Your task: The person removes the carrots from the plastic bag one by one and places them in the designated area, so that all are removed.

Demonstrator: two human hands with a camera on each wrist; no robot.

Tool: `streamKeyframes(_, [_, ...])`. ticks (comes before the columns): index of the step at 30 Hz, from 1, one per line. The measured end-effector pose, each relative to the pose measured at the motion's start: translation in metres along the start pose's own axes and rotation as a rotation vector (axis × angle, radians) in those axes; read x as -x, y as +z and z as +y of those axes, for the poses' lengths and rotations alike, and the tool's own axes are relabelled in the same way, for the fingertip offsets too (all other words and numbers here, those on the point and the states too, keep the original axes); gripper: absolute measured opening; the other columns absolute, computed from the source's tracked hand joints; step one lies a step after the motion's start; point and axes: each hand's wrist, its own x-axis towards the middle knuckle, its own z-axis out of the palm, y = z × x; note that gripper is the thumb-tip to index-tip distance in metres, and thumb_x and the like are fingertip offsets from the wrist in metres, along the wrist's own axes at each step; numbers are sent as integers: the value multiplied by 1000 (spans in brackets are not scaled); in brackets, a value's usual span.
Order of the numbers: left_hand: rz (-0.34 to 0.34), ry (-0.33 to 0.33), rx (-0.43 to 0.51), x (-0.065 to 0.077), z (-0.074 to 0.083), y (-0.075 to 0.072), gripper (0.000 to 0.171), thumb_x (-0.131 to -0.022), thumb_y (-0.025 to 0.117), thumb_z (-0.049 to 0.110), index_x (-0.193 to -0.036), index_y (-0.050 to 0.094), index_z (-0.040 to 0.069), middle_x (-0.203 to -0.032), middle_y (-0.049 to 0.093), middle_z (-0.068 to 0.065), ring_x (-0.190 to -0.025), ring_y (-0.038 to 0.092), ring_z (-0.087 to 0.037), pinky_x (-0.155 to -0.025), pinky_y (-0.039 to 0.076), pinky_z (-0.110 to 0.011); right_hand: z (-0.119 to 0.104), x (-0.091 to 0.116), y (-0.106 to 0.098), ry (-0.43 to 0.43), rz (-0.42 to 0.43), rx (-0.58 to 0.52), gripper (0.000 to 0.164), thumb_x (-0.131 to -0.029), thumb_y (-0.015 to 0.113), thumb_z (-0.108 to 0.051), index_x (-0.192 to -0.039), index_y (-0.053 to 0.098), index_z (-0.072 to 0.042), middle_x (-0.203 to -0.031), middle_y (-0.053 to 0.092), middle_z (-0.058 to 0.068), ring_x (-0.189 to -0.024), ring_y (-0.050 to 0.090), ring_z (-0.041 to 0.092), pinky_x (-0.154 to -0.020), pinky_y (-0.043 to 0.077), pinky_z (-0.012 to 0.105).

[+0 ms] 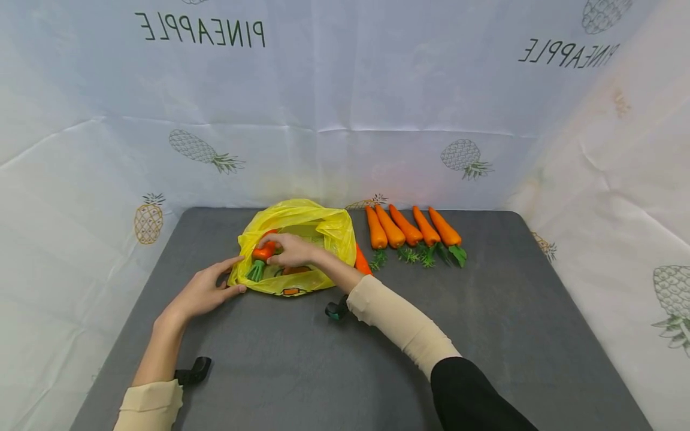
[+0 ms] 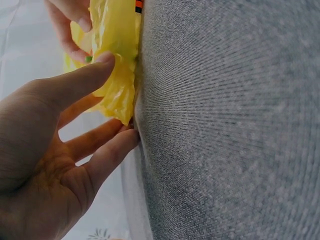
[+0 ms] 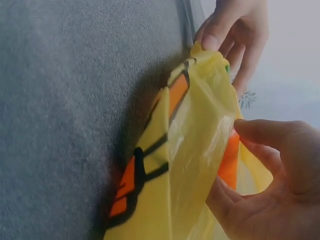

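A yellow plastic bag (image 1: pixel 336 230) lies on its side on the grey table, with its mouth wide. Inside its left part is an orange carrot (image 1: pixel 263 254) with green tops, tilted toward the near left. My right hand (image 1: pixel 293 250) reaches over the rim and holds this carrot between thumb and fingers; part of it is hidden by the fingers. In the right wrist view, orange (image 3: pixel 230 160) shows between thumb and fingers. My left hand (image 1: pixel 207 287) touches the bag's left edge, thumb and fingers spread apart. The left thumb (image 2: pixel 87 80) rests against the yellow plastic.
Several carrots (image 1: pixel 405 226) lie in a row along the far edge, right of the bag, tops toward me. One more carrot (image 1: pixel 362 261) lies against the bag's right side. A white pineapple-print cloth (image 1: pixel 345 90) hangs behind the grey table (image 1: pixel 302 359).
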Motion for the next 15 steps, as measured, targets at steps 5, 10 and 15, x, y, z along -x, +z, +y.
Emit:
streamKeyframes(5, [-3, 0, -1, 1, -1, -1, 74, -104, 76, 34, -164, 45, 4, -161, 53, -31, -143, 57, -52, -108, 55, -67, -1, 2, -2, 21, 1, -49, 38, -110, 63, -14, -147, 58, -11, -141, 67, 18, -82, 65, 20, -71, 52, 25])
streamKeyframes(10, [-1, 3, 3, 1, 0, -2, 74, -104, 77, 33, -164, 45, 4, -161, 53, -31, -143, 57, -52, -108, 55, -67, -1, 0, -2, 44, -46, -91, 50, -110, 63, -14, -160, 51, -15, -122, 74, 20, -71, 66, 24, -61, 54, 28])
streamKeyframes(15, [3, 9, 8, 1, 0, 0, 74, -103, 77, 32, -163, 47, 3, -159, 55, -32, -140, 59, -51, -105, 56, -66, 1, -3, 3, 56, -65, -117, 58, -111, 61, -12, -166, 44, -16, -117, 75, 23, -69, 66, 22, -62, 54, 27])
